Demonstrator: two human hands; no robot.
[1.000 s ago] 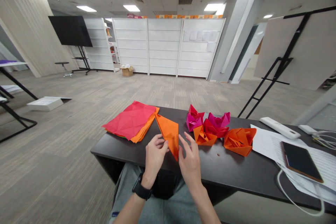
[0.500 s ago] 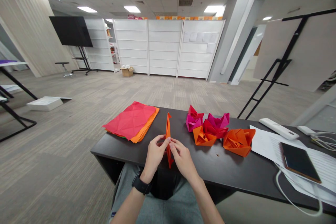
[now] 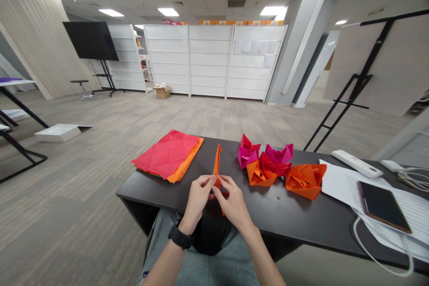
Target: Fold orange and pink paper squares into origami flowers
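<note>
An orange paper sheet [image 3: 217, 161], folded and seen edge-on, stands upright over the near edge of the black table [image 3: 281, 214]. My left hand [image 3: 198, 199], with a black watch on the wrist, pinches the sheet's lower part from the left. My right hand [image 3: 233, 203] pinches it from the right, fingertips meeting those of the left. A stack of flat sheets [image 3: 169, 155], red on top and orange beneath, lies to the left. Several folded paper flowers [image 3: 268, 165], pink, red and orange, sit to the right.
White papers [image 3: 338, 178], a dark phone [image 3: 382, 205], a white remote [image 3: 357, 163] and white cables [image 3: 378, 254] lie at the table's right. A black easel [image 3: 351, 94] stands behind. Open carpet floor stretches beyond, with white cabinets [image 3: 208, 60] and a black screen [image 3: 90, 40] at the far wall.
The orange sheet went from lying open and slanted to folded shut and upright. My right hand closed onto it; both hands now pinch it slightly lower.
</note>
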